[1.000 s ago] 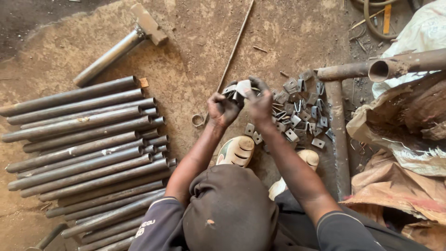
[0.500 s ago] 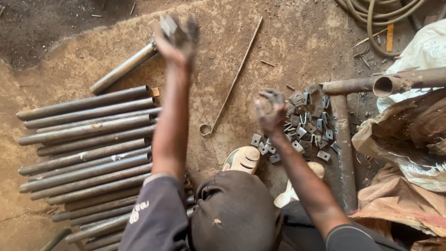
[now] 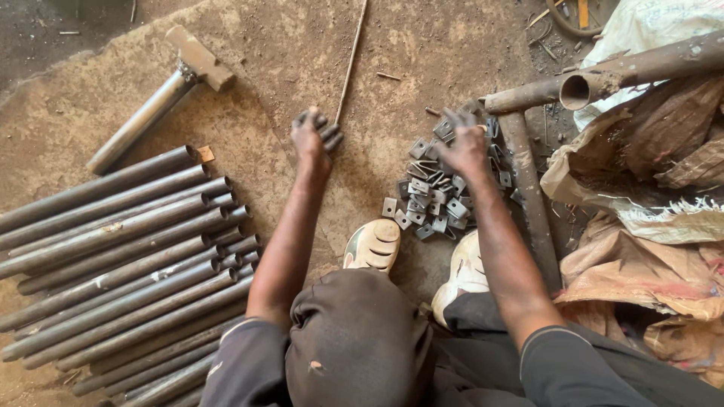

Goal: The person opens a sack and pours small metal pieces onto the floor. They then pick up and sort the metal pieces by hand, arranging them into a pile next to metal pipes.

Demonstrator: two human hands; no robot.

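Observation:
My left hand (image 3: 313,139) hovers over the dirt floor with its dark fingers curled, right at the lower end of a thin metal rod (image 3: 351,53). I cannot see whether it grips the rod. My right hand (image 3: 464,147) reaches onto a heap of small grey metal brackets (image 3: 426,200). Its fingers are spread on the top pieces and nothing shows inside them. Both feet in pale shoes (image 3: 373,245) rest just below the heap.
A row of steel pipes (image 3: 121,256) lies at the left. A hammer-like tool with a pipe handle (image 3: 162,90) lies at the top left. Rusty pipes (image 3: 626,71) and a bar (image 3: 528,188) border the brackets, with sacks (image 3: 648,256) at the right.
My left hand, stretched far up toward the hammer half a second ago, has come back down to the rod's end. My right hand has dropped onto the bracket heap.

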